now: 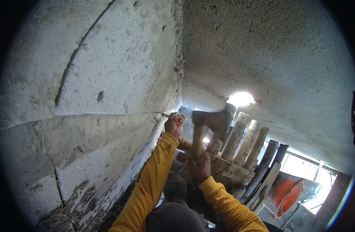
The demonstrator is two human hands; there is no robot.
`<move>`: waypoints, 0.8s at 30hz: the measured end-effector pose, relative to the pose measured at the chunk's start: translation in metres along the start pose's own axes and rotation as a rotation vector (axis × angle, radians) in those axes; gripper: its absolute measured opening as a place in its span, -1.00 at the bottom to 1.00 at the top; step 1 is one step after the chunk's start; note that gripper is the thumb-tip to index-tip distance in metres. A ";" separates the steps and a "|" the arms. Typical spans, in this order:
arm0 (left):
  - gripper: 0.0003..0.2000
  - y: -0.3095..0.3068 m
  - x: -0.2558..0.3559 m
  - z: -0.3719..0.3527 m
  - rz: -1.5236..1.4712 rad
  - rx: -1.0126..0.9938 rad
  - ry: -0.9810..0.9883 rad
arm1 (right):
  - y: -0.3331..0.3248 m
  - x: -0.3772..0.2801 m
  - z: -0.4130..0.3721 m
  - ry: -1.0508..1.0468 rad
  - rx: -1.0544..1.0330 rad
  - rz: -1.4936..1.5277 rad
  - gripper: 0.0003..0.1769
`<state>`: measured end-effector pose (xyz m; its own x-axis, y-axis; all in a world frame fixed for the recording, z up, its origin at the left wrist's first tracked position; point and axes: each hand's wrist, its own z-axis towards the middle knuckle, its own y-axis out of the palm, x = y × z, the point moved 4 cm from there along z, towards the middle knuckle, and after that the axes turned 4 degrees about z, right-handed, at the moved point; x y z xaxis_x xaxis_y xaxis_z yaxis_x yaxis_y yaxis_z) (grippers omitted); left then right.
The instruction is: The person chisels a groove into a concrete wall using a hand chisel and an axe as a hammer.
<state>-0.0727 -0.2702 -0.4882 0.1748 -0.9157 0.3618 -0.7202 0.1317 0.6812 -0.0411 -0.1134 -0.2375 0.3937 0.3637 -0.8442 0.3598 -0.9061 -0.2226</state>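
Note:
My left hand (174,126) is closed around a chisel (165,115) with an orange grip, held against the wall (104,127) near the corner. The chisel's metal shaft points left towards a horizontal groove in the wall. My right hand (199,167) is wrapped around the wooden handle of a hatchet (213,119), raised upright just right of my left hand. The hatchet's blunt back faces the chisel's end, apart from it, and its flared blade points right. Yellow sleeves cover both my arms.
The rough concrete ceiling (270,58) is close overhead, with a bright light (241,99). Several wooden poles (247,141) stand to the right behind a wooden plank (231,168). Beyond them hangs an orange rounded object (286,195) beside a bright window (301,166).

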 end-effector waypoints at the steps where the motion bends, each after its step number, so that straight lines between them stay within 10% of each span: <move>1: -0.89 0.004 0.000 0.001 -0.056 0.068 -0.040 | 0.005 0.006 0.001 0.045 -0.007 -0.005 -0.55; 4: -0.84 0.027 0.020 -0.014 0.747 -0.116 0.222 | 0.015 0.054 0.011 0.046 -0.109 -0.141 -0.55; 9: -0.88 -0.026 -0.006 0.008 -0.063 0.129 -0.070 | 0.003 0.038 0.010 0.196 -0.229 -0.232 -0.52; 12: -0.89 0.016 -0.008 -0.012 -0.063 0.273 -0.173 | -0.012 0.042 -0.006 -0.181 0.073 -0.150 -0.59; 15: -0.89 0.024 -0.023 -0.011 -0.050 0.260 -0.172 | -0.021 0.031 -0.009 0.251 0.007 0.227 -0.73; 24: -0.89 0.035 -0.024 -0.015 0.003 0.263 -0.068 | -0.028 0.018 -0.004 0.185 0.032 0.288 -0.70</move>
<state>-0.0920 -0.2385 -0.4637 0.1329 -0.9400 0.3142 -0.8719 0.0399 0.4881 -0.0404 -0.0810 -0.2442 0.6231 0.1222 -0.7726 0.1859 -0.9825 -0.0054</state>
